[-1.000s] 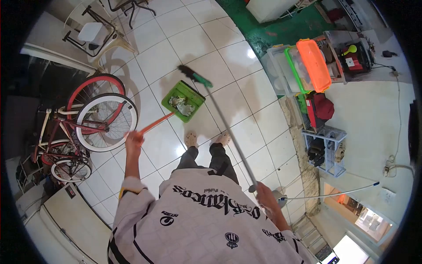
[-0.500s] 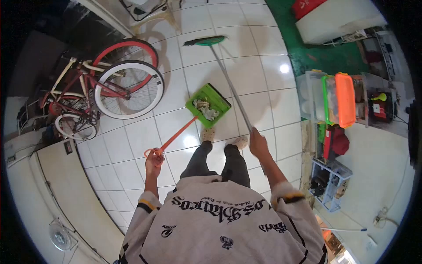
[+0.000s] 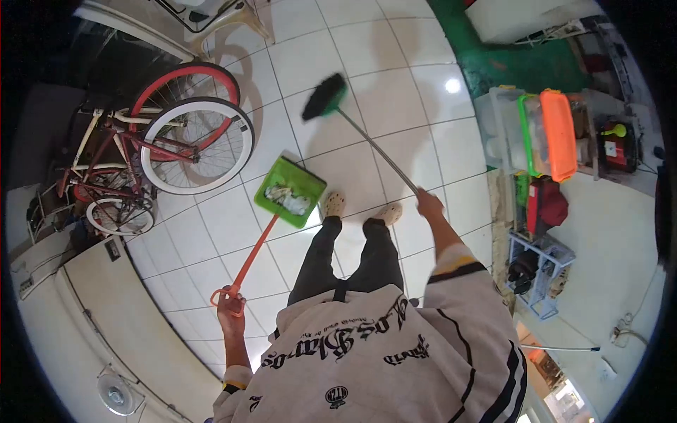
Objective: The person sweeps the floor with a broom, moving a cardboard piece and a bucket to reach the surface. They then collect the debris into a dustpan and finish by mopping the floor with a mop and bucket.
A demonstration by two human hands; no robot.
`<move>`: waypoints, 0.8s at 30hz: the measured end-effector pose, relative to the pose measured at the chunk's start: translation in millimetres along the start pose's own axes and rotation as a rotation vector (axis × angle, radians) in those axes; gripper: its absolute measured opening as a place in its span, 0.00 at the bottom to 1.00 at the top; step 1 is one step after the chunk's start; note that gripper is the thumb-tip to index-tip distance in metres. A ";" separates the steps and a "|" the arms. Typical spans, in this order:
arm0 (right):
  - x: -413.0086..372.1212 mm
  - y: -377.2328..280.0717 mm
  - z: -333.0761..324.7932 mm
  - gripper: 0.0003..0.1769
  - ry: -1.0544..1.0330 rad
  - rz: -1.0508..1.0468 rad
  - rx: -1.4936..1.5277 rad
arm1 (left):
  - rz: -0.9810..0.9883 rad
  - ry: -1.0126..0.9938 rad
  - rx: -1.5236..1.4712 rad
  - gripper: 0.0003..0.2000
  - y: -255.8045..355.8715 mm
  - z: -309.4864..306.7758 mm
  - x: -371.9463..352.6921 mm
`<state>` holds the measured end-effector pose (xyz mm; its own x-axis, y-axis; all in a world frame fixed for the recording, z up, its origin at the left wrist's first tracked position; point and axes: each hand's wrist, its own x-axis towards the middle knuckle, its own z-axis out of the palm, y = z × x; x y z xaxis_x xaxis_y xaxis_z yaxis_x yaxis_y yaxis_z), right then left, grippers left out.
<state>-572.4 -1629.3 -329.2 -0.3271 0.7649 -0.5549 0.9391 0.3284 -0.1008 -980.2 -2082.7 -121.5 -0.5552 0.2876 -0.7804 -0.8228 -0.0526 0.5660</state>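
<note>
My left hand (image 3: pixel 229 307) grips the end loop of the orange handle of a green dustpan (image 3: pixel 290 192). The pan rests low on the white tile floor in front of my feet and holds a heap of pale scraps. My right hand (image 3: pixel 429 203) is closed around the grey pole of a broom (image 3: pixel 367 137). Its green head with dark bristles (image 3: pixel 323 96) is out ahead on the tiles, beyond the dustpan.
Bicycles (image 3: pixel 169 141) stand at the left, one with a red and a white tyre. A white appliance (image 3: pixel 106 317) is at lower left. Stacked plastic bins with orange and green lids (image 3: pixel 546 134) and a shoe rack (image 3: pixel 539 271) line the right side. A green floor patch (image 3: pixel 522 67) lies far right.
The view has swung. The dustpan moved left and closer to my feet, my left hand dropped lower, and the broom head came nearer and turned from flat to end-on.
</note>
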 end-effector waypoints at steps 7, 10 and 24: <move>-155.7 87.0 -93.3 0.19 -0.139 0.319 -0.049 | 0.046 0.004 -0.047 0.10 12.2 -2.0 8.7; -190.1 62.6 -121.1 0.21 -0.116 0.317 -0.022 | 0.035 -0.023 -0.056 0.09 9.1 -5.6 17.5; 145.1 -155.3 -0.3 0.13 0.263 -0.088 0.079 | 0.185 0.095 0.266 0.14 -12.9 38.2 -12.8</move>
<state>-765.7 -1569.1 -393.8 -0.4142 0.8562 -0.3088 0.9077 0.3639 -0.2087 -957.9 -2049.2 -108.7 -0.7115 0.2053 -0.6720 -0.6532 0.1593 0.7403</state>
